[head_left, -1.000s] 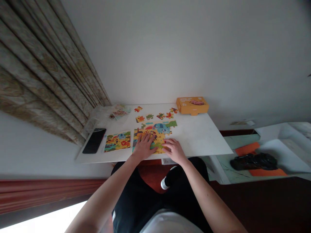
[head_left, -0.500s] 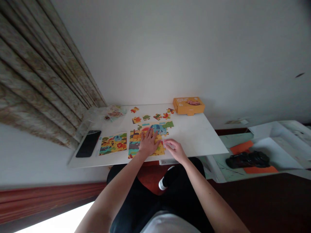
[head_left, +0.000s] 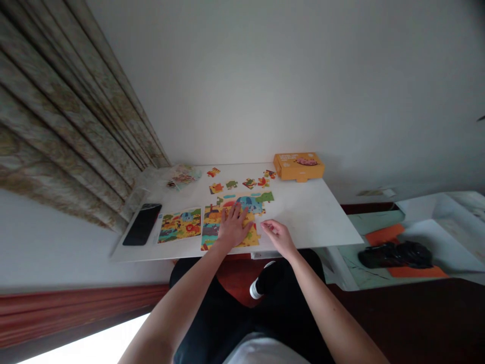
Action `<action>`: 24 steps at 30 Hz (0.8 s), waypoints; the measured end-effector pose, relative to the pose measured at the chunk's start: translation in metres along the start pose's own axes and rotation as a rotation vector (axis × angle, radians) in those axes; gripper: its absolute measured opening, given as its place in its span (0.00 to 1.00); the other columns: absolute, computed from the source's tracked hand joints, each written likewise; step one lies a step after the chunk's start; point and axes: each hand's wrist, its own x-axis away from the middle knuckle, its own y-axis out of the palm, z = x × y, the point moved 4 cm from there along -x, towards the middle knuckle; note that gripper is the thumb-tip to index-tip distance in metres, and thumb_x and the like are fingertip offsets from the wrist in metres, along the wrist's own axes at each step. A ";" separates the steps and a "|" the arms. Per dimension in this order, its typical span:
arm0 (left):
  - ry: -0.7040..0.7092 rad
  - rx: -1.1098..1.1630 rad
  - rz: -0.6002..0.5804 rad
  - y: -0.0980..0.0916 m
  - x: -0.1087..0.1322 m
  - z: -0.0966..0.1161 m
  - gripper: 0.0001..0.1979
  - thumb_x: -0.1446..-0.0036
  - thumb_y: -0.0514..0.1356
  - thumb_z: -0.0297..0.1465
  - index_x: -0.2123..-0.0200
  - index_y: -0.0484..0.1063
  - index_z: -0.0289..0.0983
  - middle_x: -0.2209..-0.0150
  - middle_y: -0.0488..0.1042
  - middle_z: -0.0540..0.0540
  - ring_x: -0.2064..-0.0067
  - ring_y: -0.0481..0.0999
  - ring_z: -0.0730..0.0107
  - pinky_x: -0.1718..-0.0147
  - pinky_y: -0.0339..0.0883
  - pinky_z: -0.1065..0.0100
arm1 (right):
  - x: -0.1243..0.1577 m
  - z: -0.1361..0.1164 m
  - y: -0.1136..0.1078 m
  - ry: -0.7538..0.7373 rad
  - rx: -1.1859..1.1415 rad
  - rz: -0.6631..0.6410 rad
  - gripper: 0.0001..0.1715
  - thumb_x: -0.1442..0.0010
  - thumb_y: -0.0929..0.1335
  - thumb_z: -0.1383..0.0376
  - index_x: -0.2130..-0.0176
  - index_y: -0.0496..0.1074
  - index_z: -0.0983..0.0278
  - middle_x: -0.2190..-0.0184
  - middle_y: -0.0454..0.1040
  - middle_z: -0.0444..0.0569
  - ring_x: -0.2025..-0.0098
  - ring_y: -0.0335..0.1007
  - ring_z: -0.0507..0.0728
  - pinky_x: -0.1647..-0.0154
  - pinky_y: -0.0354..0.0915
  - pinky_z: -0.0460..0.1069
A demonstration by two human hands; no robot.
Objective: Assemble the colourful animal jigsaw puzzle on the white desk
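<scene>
A partly joined jigsaw puzzle [head_left: 212, 230] with bright animal pictures lies near the front of the white table. My left hand [head_left: 233, 228] rests flat on its middle, fingers spread, hiding part of the picture. Just off the puzzle's right edge is my right hand [head_left: 277, 235], its fingers curled together with no piece visible in them. Behind the puzzle lie several loose pieces, among them an orange piece [head_left: 216, 188], a green piece [head_left: 231, 185] and a striped piece [head_left: 213, 172]. To the left sits a picture card [head_left: 179, 225] showing a similar animal scene.
A black phone [head_left: 142, 225] lies at the table's left end, with a clear plastic bag [head_left: 184, 175] behind it. An orange box [head_left: 300, 167] stands at the back right. Lower on the right, a dark object [head_left: 396, 254] lies near a white open box [head_left: 450, 232].
My right hand has drawn slightly rightward, off the puzzle's right edge. My left hand stays flat on the puzzle. The whole view has shifted a little.
</scene>
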 end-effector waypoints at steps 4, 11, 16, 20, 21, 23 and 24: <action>0.003 -0.001 -0.008 0.000 0.003 -0.001 0.32 0.27 0.44 0.48 0.25 0.54 0.44 0.23 0.49 0.42 0.23 0.47 0.52 0.27 0.39 0.39 | -0.016 0.001 -0.004 -0.035 0.055 -0.032 0.22 0.34 0.68 0.47 0.59 0.80 0.60 0.62 0.83 0.51 0.62 0.77 0.59 0.59 0.70 0.52; 0.007 0.000 0.014 -0.003 0.005 0.001 0.32 0.27 0.44 0.48 0.26 0.55 0.44 0.24 0.51 0.40 0.23 0.49 0.50 0.28 0.41 0.38 | -0.104 0.005 -0.014 -0.210 0.388 0.065 0.12 0.36 0.70 0.57 0.57 0.80 0.59 0.56 0.82 0.54 0.52 0.76 0.63 0.45 0.69 0.58; 0.008 0.010 0.023 -0.005 0.006 0.002 0.32 0.28 0.45 0.49 0.27 0.57 0.44 0.24 0.52 0.40 0.23 0.49 0.50 0.28 0.41 0.38 | -0.166 0.020 -0.011 -0.059 0.604 0.169 0.26 0.44 0.76 0.55 0.47 0.77 0.58 0.44 0.76 0.59 0.40 0.69 0.70 0.40 0.65 0.65; 0.015 0.010 0.040 -0.004 0.006 0.001 0.32 0.28 0.45 0.49 0.27 0.58 0.44 0.25 0.54 0.40 0.24 0.51 0.51 0.28 0.43 0.39 | -0.197 0.034 -0.014 0.075 0.616 0.163 0.33 0.45 0.77 0.54 0.42 0.74 0.56 0.39 0.73 0.60 0.36 0.64 0.74 0.39 0.60 0.72; 0.016 0.010 0.049 -0.004 0.006 0.001 0.32 0.28 0.46 0.49 0.27 0.58 0.43 0.25 0.55 0.40 0.24 0.51 0.51 0.28 0.44 0.39 | -0.202 0.037 -0.016 0.093 0.607 0.155 0.33 0.45 0.77 0.54 0.42 0.74 0.56 0.39 0.73 0.59 0.36 0.64 0.75 0.38 0.59 0.72; 0.018 0.011 0.065 -0.003 0.007 0.001 0.32 0.28 0.46 0.49 0.27 0.59 0.43 0.25 0.55 0.40 0.24 0.52 0.50 0.28 0.44 0.39 | -0.208 0.043 -0.021 0.108 0.585 0.160 0.32 0.44 0.76 0.55 0.42 0.74 0.56 0.39 0.74 0.57 0.35 0.63 0.74 0.37 0.59 0.71; 0.017 0.013 0.071 -0.003 0.007 0.001 0.32 0.28 0.46 0.49 0.28 0.59 0.43 0.25 0.56 0.40 0.24 0.52 0.50 0.28 0.44 0.39 | -0.210 0.047 -0.023 0.104 0.574 0.174 0.32 0.45 0.77 0.55 0.42 0.74 0.56 0.40 0.74 0.57 0.36 0.64 0.73 0.37 0.60 0.70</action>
